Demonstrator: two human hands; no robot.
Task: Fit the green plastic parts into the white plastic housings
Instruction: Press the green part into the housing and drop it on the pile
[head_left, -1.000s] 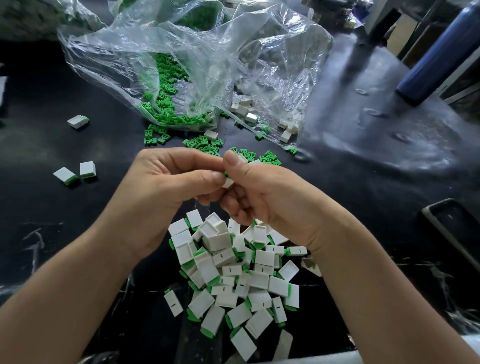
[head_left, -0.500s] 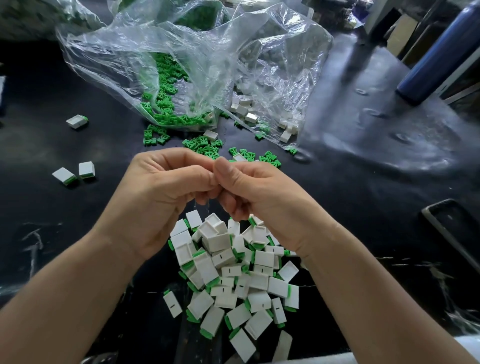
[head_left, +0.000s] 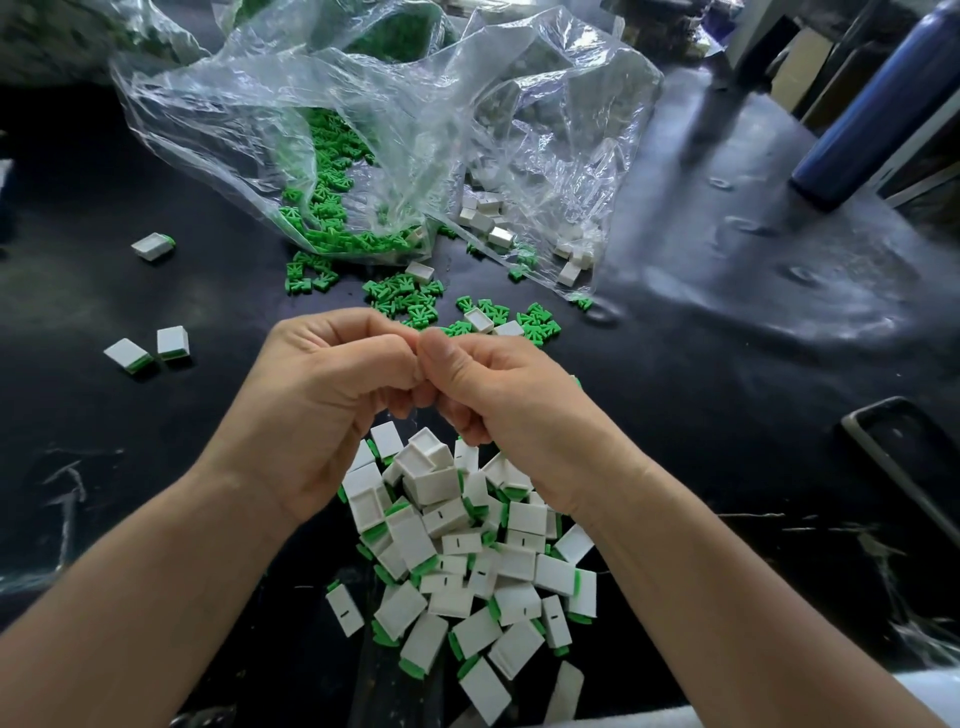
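Note:
My left hand (head_left: 322, 395) and my right hand (head_left: 498, 395) meet above the black table, fingers curled and thumbs pressed tip to tip. The piece they pinch is hidden between the fingers. Below them lies a pile of white housings with green parts fitted (head_left: 467, 561). Loose green parts (head_left: 405, 293) are scattered just beyond the hands, with an empty white housing (head_left: 479, 319) among them. A clear plastic bag (head_left: 363, 114) holds more green parts (head_left: 332, 208) and white housings (head_left: 488, 218).
Three fitted housings lie apart on the left: one (head_left: 153, 245) farther back, two (head_left: 127, 355) side by side nearer. A dark blue bottle (head_left: 872, 104) stands at the back right. A dark rectangular frame (head_left: 904, 467) lies at the right edge.
A white housing with a green part showed between my fingertips a second ago. My hands have closed together over it and it is now hidden.

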